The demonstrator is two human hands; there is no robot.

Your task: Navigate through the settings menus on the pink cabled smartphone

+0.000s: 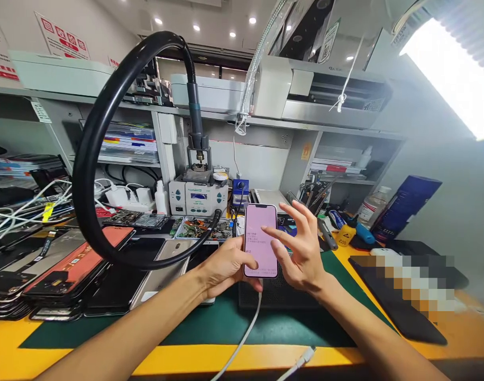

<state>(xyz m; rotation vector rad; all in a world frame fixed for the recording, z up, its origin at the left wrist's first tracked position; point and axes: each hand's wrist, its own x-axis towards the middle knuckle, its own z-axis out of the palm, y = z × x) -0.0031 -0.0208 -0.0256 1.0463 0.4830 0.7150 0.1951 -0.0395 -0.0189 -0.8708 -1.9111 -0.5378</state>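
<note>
A smartphone (261, 251) with a lit pinkish screen and small lines of dark text stands upright in the middle of the view. My left hand (231, 263) is closed around its lower left side, with the thumb over the screen's lower part. A white cable (254, 317) hangs from the phone's bottom edge. My right hand (301, 248) is at the phone's right side, fingers spread, with the index fingertip at the screen; whether it touches, I cannot tell. Behind and below the phone lies a black flat device (281, 299) on the green mat (210, 330).
Stacked phone parts (79, 264) fill the left of the bench. A thick black hose (83, 159) loops in front of a hot-air station (198, 197). A tray of small parts (198, 227) lies behind. Bottles (371, 203) and a black mat (408, 317) are right. A loose cable plug (305, 355) lies in front.
</note>
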